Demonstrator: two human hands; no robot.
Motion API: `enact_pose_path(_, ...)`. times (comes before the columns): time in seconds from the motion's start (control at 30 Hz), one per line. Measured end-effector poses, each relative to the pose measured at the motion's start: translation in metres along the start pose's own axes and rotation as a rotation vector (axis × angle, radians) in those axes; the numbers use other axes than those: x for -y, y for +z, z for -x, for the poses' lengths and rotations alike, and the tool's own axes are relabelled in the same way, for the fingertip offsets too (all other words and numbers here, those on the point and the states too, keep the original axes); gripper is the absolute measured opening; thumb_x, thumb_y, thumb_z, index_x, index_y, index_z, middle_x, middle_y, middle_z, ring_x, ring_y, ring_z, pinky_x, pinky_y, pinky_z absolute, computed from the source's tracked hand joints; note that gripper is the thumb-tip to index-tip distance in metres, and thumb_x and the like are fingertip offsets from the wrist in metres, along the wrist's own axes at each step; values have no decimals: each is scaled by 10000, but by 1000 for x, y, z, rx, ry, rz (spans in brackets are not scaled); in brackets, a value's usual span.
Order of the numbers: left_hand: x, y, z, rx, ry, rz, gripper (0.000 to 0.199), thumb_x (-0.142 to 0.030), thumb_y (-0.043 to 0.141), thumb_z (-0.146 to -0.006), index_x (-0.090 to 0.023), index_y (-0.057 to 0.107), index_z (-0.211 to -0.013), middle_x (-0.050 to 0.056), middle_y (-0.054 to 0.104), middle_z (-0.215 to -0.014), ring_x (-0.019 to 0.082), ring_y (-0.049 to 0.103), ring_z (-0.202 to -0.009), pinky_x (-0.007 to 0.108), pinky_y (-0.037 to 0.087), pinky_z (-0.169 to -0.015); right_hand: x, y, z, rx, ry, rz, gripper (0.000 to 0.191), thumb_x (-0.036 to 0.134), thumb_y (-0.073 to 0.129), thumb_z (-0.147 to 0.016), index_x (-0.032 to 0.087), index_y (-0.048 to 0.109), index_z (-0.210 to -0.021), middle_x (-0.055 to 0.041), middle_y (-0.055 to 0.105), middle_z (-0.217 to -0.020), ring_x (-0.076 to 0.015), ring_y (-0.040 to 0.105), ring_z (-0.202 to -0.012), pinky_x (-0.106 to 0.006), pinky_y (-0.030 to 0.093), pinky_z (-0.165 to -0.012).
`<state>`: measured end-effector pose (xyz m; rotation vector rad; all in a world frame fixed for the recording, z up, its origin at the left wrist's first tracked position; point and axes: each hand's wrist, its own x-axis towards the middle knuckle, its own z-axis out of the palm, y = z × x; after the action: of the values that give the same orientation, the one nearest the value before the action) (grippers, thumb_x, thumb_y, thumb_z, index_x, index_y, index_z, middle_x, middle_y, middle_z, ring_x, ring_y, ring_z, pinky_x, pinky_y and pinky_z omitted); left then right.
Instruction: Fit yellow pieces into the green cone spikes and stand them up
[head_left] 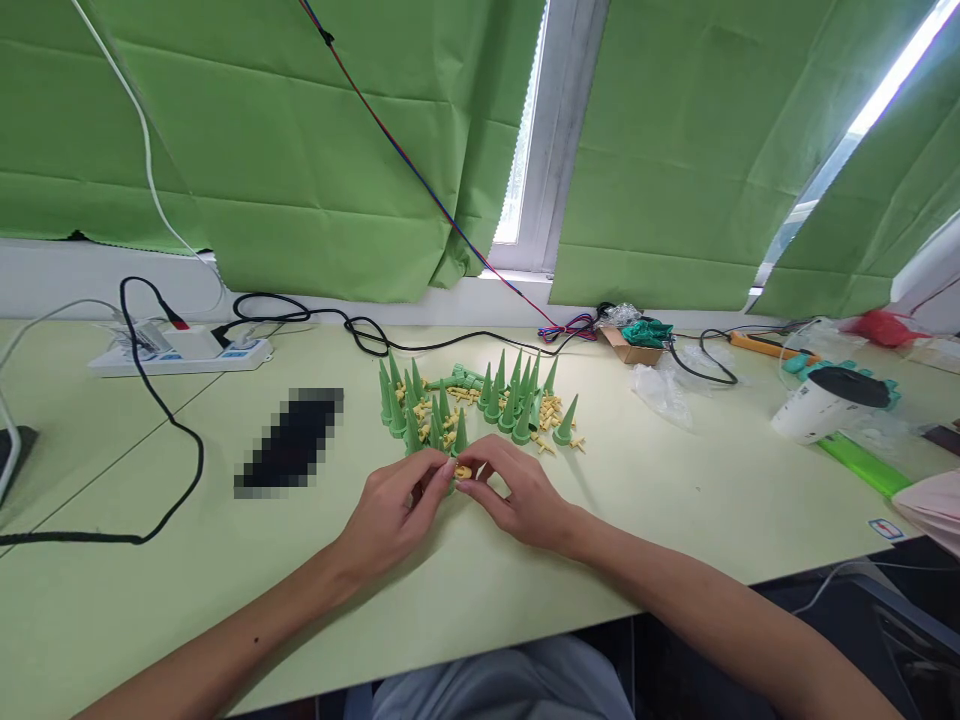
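Both hands meet over the table in front of a group of green cones (523,420). My left hand (397,505) is closed in a pinch at the left side of a small yellow piece (463,472). From the right, my right hand (525,495) pinches the same piece between thumb and fingers. A bit of green shows just under the fingertips, mostly hidden. Small yellow pieces (550,410) lie among and beside the upright cones. Behind them, between two clusters of cones, lies a light green jointed object (466,377).
A blurred dark rectangle (291,443) lies left of the hands. Farther left are a power strip (180,355) and black cable (199,450). At the right stand a small cardboard box (630,348) and a white cup (825,405), near clear plastic (664,392).
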<state>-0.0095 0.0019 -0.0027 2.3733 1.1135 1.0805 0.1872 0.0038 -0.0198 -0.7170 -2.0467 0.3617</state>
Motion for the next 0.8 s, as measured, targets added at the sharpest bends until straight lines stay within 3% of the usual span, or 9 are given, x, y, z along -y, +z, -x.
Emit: enact_pose_path(0.8,4,2,1,-45,35,-24,200,-260,477,-993,-188,591,-844,-52,562,-652,91,470,-551,204,379,-560,-3,3,0,-101,-23,17,112,236,510,-994,182,601,-1030,-46,639,-836,-140,580,-723,-248,495,-636)
